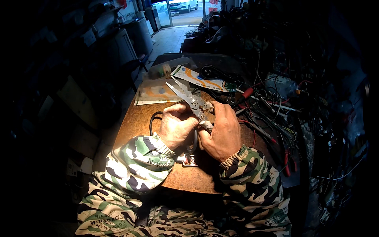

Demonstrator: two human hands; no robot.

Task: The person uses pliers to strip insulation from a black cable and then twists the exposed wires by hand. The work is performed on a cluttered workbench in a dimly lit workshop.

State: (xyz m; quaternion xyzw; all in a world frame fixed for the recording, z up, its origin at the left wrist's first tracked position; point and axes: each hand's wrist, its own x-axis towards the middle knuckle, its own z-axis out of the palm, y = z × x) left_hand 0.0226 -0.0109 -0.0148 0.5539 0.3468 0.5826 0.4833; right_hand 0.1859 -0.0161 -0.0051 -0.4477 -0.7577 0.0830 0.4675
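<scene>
My right hand (224, 132) is closed on the pale handles of metal wire-stripper pliers (188, 98). Their jaws are spread apart and point up and to the left. Close beside the pliers' pivot, my left hand (177, 125) pinches a black cable (153, 121); its end between the fingers is hidden. The cable loops out to the left of that hand, and a dark length of it hangs between both hands. Below them on the wooden board lies a small open part with a white-edged housing (189, 160) and reddish and metal bits inside.
A clear plastic box (158, 90) and a printed white-and-orange card (203, 78) lie beyond my hands. At right, tangled wires and probes (262, 114) cover the table, with red-handled pliers (287, 162) near its edge. A coiled black cord (211, 72) sits at the back.
</scene>
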